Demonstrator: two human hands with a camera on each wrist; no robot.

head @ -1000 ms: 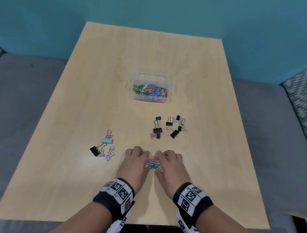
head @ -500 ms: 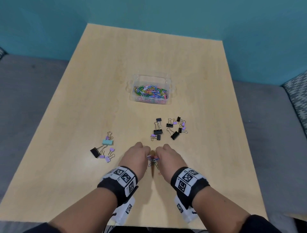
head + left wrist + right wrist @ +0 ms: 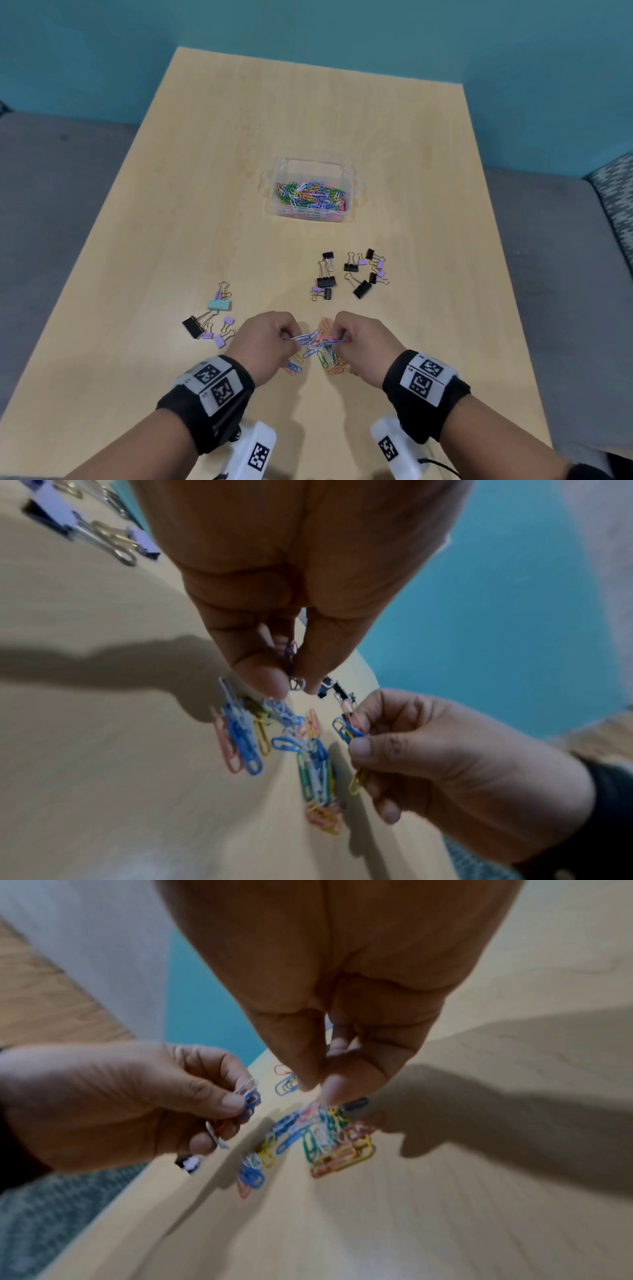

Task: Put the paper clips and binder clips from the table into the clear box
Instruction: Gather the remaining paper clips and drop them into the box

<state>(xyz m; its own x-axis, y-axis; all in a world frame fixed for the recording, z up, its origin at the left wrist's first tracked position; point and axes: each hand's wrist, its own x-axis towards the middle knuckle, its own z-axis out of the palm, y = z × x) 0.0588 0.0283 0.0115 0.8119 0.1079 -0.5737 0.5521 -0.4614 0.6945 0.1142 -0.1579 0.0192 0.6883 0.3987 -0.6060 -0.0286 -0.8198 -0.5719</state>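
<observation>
Right now we are gathering the last loose heap of coloured wire paper clips (image 3: 317, 353), which lies on the pale wooden table (image 3: 144, 260) directly between and beneath our hands. Our left hand (image 3: 265, 344) pinches a few clips between thumb and fingertips, and our right hand (image 3: 363, 344) likewise pinches a small bunch, blue and yellow among them. Most of the heap remains on the table under our knuckles.

Next, we judge, both hands must close on more of the heap, lift, and carry it forward to the clear plastic box (image 3: 313, 188), well ahead of our hands, keeping the pinch firm so no clip slips out.

That box already holds a thick layer of mixed-colour paper clips. One cluster of black and lilac binder clips (image 3: 349, 274) lies just ahead of our right hand; another group with a teal clip (image 3: 212, 317) lies beside our left hand.
</observation>
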